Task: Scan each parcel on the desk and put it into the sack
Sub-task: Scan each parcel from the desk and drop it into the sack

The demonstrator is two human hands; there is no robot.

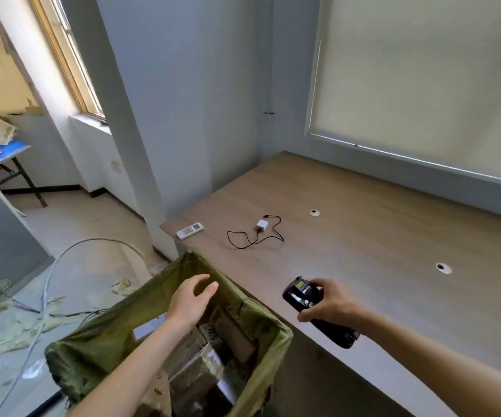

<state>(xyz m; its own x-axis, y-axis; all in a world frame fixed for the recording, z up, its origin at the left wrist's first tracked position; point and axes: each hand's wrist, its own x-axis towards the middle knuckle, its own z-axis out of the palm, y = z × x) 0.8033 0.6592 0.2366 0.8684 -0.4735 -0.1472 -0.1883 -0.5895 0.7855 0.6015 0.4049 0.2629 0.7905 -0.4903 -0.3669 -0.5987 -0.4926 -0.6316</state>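
Left hand (190, 299) over the open sack (99, 335), right hand (332, 305) holding the scanner (306, 299) above the bench (378, 236).

The left hand's fingers are loose and released, holding nothing, spread above the sack's far rim. The right hand's fingers are curled round the black scanner, its small lit screen facing up, over the bench's near edge. The green sack stands open just beside the bench's near left edge, and the parcels (204, 356), brown boxes with labels, lie piled inside it. On the bench, well apart from the hands, lie a white remote (189, 230) near the left corner and a white charger (262, 225) with a black cable (253, 240) looped beside it. Two round holes (443, 268) show in the benchtop.
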